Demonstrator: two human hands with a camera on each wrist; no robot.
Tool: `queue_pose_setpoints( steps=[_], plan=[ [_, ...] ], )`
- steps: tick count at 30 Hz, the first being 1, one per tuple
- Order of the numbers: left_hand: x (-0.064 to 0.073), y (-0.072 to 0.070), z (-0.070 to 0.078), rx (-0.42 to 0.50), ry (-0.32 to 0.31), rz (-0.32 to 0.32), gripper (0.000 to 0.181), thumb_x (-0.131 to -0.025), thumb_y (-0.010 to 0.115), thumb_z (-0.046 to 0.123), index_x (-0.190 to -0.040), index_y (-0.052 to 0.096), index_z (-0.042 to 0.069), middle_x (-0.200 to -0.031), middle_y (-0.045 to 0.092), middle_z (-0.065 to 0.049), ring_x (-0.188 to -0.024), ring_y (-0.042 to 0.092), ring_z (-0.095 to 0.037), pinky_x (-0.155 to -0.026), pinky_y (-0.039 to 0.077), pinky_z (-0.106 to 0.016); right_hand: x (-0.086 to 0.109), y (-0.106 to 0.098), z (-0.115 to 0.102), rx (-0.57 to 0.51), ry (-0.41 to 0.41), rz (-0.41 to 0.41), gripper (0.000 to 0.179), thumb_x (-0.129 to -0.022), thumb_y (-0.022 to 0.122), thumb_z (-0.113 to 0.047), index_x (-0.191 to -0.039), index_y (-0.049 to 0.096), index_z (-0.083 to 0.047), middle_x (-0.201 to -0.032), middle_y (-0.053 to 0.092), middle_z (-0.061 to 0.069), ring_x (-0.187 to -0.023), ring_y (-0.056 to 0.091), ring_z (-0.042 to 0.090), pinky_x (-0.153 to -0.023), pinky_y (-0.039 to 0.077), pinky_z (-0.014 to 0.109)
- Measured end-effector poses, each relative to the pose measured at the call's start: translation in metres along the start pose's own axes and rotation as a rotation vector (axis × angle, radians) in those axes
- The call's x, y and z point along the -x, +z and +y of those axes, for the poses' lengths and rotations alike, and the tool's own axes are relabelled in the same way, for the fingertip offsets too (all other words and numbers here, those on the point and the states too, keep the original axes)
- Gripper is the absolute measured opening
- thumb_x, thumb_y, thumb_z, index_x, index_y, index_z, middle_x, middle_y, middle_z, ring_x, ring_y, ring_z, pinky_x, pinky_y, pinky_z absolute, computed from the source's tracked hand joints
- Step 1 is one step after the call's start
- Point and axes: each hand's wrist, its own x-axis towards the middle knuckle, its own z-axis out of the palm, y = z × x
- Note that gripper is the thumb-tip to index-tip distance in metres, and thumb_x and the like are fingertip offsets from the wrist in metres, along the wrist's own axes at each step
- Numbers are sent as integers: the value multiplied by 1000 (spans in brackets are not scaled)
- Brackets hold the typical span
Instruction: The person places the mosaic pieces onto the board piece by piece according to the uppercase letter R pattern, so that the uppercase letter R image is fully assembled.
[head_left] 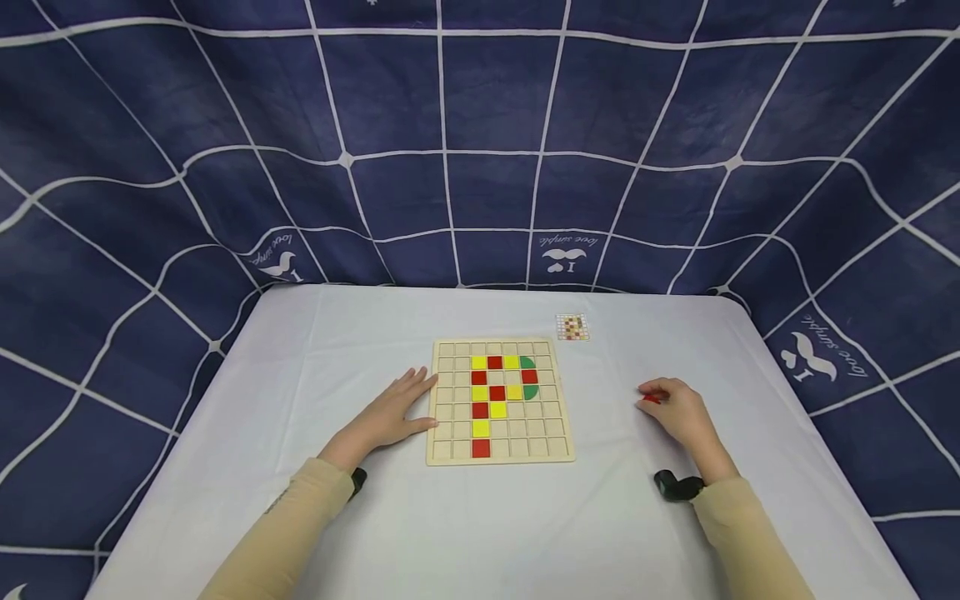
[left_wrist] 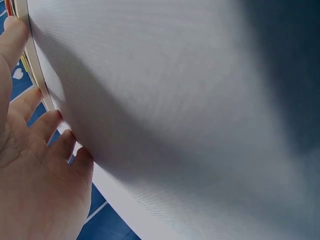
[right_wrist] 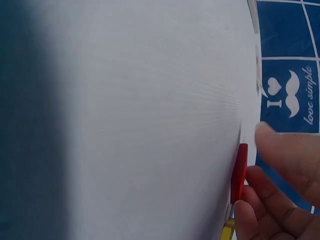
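A square wooden grid board lies mid-table with red, yellow and green tiles set in some cells, the green ones curved on one side. My left hand rests at its left edge, thumb and fingers spread and touching the rim; in the left wrist view the fingers line the board's side. Well right of the board, my right hand holds a red tile at its fingertips. The right wrist view shows this red tile edge-on, with a yellow piece below it, mostly cut off.
A small printed pattern card lies just behind the board's far right corner. White cloth covers the table. Behind and at the sides hangs a dark blue curtain with white grid lines.
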Motion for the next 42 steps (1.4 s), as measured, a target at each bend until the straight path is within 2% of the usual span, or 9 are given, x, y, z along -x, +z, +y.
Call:
queue_pose_setpoints(
  steps=[3, 6, 10, 17, 23, 27, 32, 42],
  plan=[
    [0, 0, 0, -4, 4, 3, 82, -90, 68, 45, -156, 30, 15, -165, 19, -12, -154, 11, -32, -125, 17, -50, 0, 1, 2, 19, 9, 7, 30, -87, 73, -9, -113, 68, 3, -110, 61, 26, -98, 60, 38, -84, 51, 50],
    [0, 0, 0, -2, 6, 4, 82, -90, 68, 45, -156, 29, 15, -165, 19, -12, -154, 11, -32, -125, 16, -50, 0, 1, 2, 18, 31, 11, 32, -84, 76, -8, -112, 67, 4, -102, 62, 23, -90, 60, 33, -76, 51, 40],
    [0, 0, 0, -4, 2, 4, 83, -90, 69, 45, -156, 29, 15, -165, 19, -12, -153, 12, -33, -125, 17, -51, -1, -1, 1, 5, 71, -24, 33, -83, 77, -11, -110, 67, 5, -93, 66, 17, -85, 61, 27, -69, 47, 29],
    [2, -1, 1, 2, -1, 7, 83, -89, 69, 46, -156, 30, 15, -164, 20, -13, -153, 12, -33, -124, 17, -51, -3, -3, 0, 21, 110, -100, 31, -84, 77, -16, -106, 66, 2, -89, 66, 12, -81, 58, 23, -67, 43, 27],
    [2, 0, 1, 3, 8, 16, 83, -90, 69, 45, -156, 30, 14, -164, 21, -13, -153, 13, -33, -125, 17, -50, -2, -2, -4, -1, 102, -87, 27, -85, 76, -16, -105, 68, 0, -91, 67, 12, -83, 59, 24, -67, 45, 26],
    [2, 0, 1, 8, -2, 18, 83, -89, 69, 45, -156, 31, 15, -164, 21, -12, -153, 13, -33, -124, 18, -52, -2, 3, -16, -73, 99, -81, 28, -85, 77, -16, -106, 68, 0, -91, 68, 11, -81, 60, 20, -66, 47, 25],
    [2, 2, 3, 13, -21, -5, 84, -89, 69, 46, -156, 30, 17, -165, 19, -10, -154, 11, -32, -124, 18, -52, -6, 19, -38, -184, 109, -94, 26, -84, 79, -16, -104, 69, -4, -90, 70, 6, -76, 60, 14, -64, 50, 20],
    [1, 1, 1, -2, -14, 6, 84, -88, 69, 48, -156, 30, 16, -165, 19, -10, -154, 12, -32, -124, 18, -51, -1, 58, -91, -317, 2, -197, 14, -83, 79, -14, -95, 73, -10, -83, 72, 0, -73, 63, 12, -63, 52, 20]
  ],
)
